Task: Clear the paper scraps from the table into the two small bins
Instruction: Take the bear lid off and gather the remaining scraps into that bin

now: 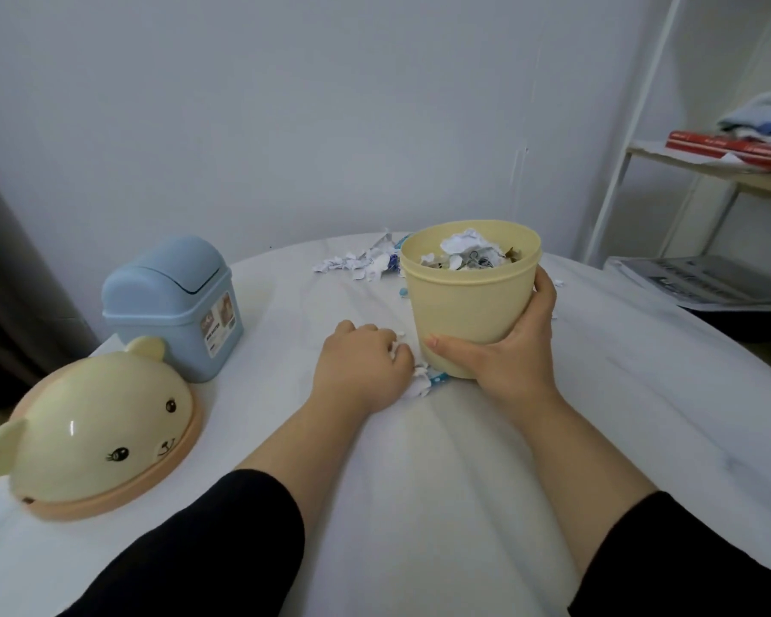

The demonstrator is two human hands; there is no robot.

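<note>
1. Head view: the left hand (pixel 361 362) lies knuckles-up on the desk (pixel 419 505), fingers curled around white scraps (pixel 420 384) just beside the base of the yellow bin (pixel 464 305).
2. The right hand (pixel 510 349) wraps the yellow bin's lower wall, thumb across the front, bracing it upright.
3. Bunch the scraps fully into the palm before lifting; the loose bits at the fingertips would otherwise likely drop.
4. Carry the handful straight over the rim. The yellow bin looks nearly full, so release low and centred.
5. Consider the blue bin (pixel 174 300), standing well to the left with its flap closed, for the far pile (pixel 357 264) behind the yellow bin.
6. The bear lid (pixel 90 434) rests on the desk at left.
</note>
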